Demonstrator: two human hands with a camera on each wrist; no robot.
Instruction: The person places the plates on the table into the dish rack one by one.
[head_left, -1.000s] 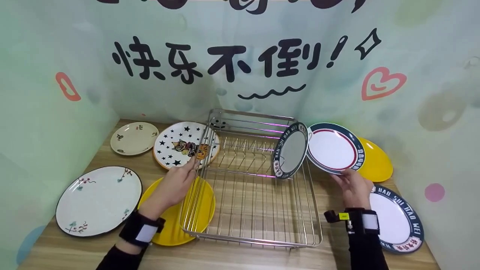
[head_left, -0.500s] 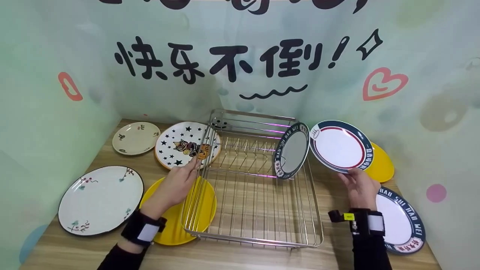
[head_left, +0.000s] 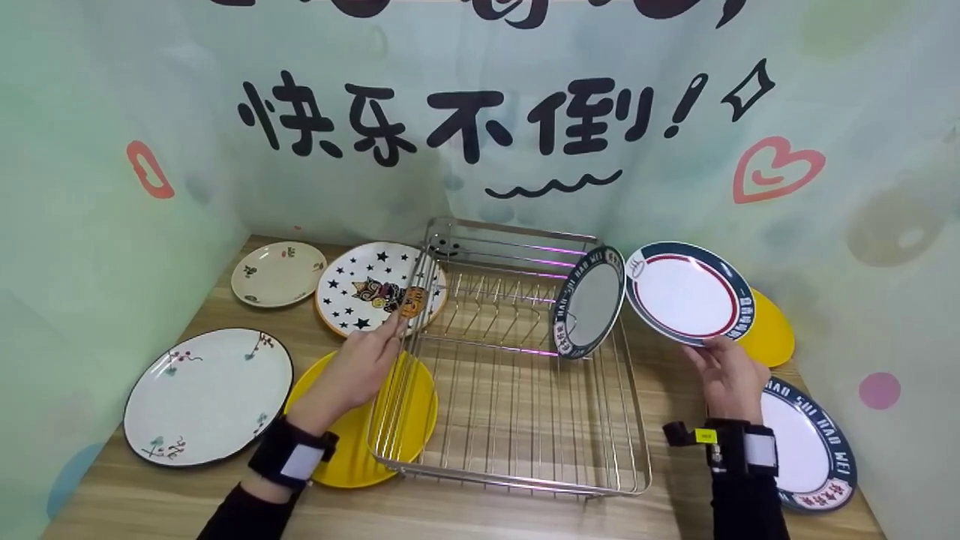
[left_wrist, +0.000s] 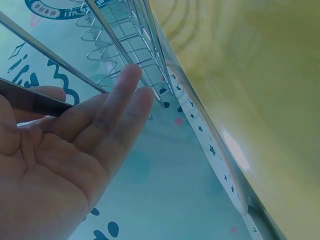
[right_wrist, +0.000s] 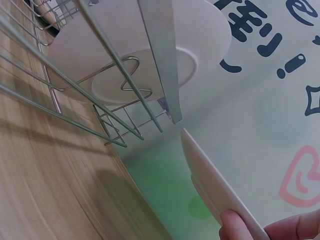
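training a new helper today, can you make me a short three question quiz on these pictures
1. Multiple choice. What does the right hand hold?
a) a spoon
b) a white plate with a navy rim
c) a cup

2. True or false. The rack plate lies flat.

3. Count. How many yellow plates show in the head view?

Key
1. b
2. False: the rack plate stands tilted on its edge in the metal rack.
3. Two: one towards the left, one towards the right.
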